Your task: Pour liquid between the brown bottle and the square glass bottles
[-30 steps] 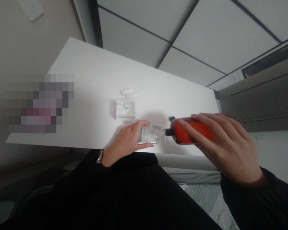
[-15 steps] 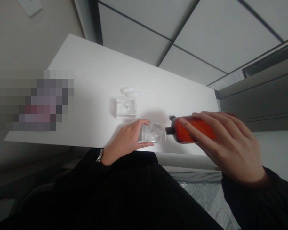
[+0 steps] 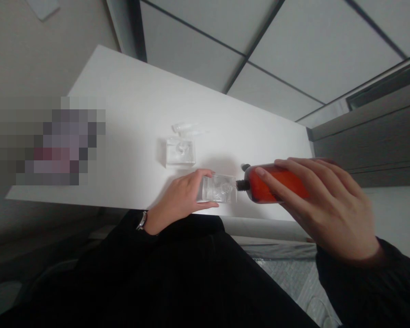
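My left hand (image 3: 181,193) grips a clear rectangular glass container (image 3: 219,188) by its sides, thumb and fingers around its left end. A round opening or fitting shows through its clear body. My right hand (image 3: 328,200) holds a bottle (image 3: 271,183) of red-orange liquid tipped on its side, with the black threaded neck (image 3: 242,185) pointing at the container's right edge. Whether any liquid is flowing out cannot be made out. Behind the bottle lies a small dark cap (image 3: 246,167), partly hidden by it.
A second clear rectangular container (image 3: 180,152) stands behind my left hand. Beyond it lie clear, slender plastic pieces (image 3: 187,130). They are on a white table (image 3: 130,114), against a panelled wall (image 3: 194,41). A pixelated patch covers the table's left end.
Both hands, the container and the tilted bottle keep nearly the same places. Only a very slight shift of the whole view shows.
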`<state>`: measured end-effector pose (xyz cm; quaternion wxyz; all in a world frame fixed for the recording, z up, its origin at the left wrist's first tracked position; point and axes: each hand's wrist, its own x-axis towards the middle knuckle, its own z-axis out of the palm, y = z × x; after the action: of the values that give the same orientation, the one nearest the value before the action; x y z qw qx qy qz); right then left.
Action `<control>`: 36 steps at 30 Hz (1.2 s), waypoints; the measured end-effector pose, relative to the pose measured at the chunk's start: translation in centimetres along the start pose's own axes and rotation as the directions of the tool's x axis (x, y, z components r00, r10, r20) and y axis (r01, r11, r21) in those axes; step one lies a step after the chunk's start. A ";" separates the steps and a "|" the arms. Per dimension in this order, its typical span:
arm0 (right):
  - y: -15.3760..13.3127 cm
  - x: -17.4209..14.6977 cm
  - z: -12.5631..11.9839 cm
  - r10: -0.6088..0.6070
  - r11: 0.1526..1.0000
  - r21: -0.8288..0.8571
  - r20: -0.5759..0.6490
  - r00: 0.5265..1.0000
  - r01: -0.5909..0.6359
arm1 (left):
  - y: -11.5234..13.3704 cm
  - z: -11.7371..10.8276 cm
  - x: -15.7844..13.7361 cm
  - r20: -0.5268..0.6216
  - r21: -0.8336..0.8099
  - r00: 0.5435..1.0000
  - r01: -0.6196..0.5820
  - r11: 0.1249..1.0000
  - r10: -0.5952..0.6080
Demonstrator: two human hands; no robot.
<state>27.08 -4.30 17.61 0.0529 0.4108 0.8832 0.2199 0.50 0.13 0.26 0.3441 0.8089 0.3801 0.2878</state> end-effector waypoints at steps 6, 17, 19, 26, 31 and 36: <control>-0.1 -0.1 0.0 0.040 0.998 0.042 0.015 0.999 -0.040 | -0.1 0.0 0.0 0.002 -0.012 1.000 0.009 1.000 -0.009; 0.1 -0.1 -0.1 0.007 1.000 0.018 -0.006 1.000 -0.007 | -0.1 0.1 0.0 0.007 0.002 0.999 0.032 0.999 -0.032; 0.1 -0.1 -0.1 -0.008 1.000 0.004 -0.005 1.000 0.008 | -0.1 0.1 0.0 0.008 0.015 1.000 0.027 1.000 -0.027; 0.1 -0.2 -0.1 0.009 1.000 0.009 0.007 1.000 -0.009 | -0.1 0.0 0.0 0.006 0.009 1.000 0.024 1.000 -0.024; 0.1 -0.2 0.0 0.006 1.000 0.013 -0.012 1.000 -0.005 | -0.1 0.0 -0.1 -0.006 0.019 1.000 -0.003 1.000 0.003; 0.1 -0.3 0.0 -0.006 1.000 0.012 0.020 1.000 0.006 | -0.1 -0.1 -0.2 -0.003 0.042 1.000 -0.010 0.999 0.011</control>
<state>27.36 -4.40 17.64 0.0601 0.4107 0.8852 0.2103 0.30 0.06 0.17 0.3251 0.8175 0.3823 0.2828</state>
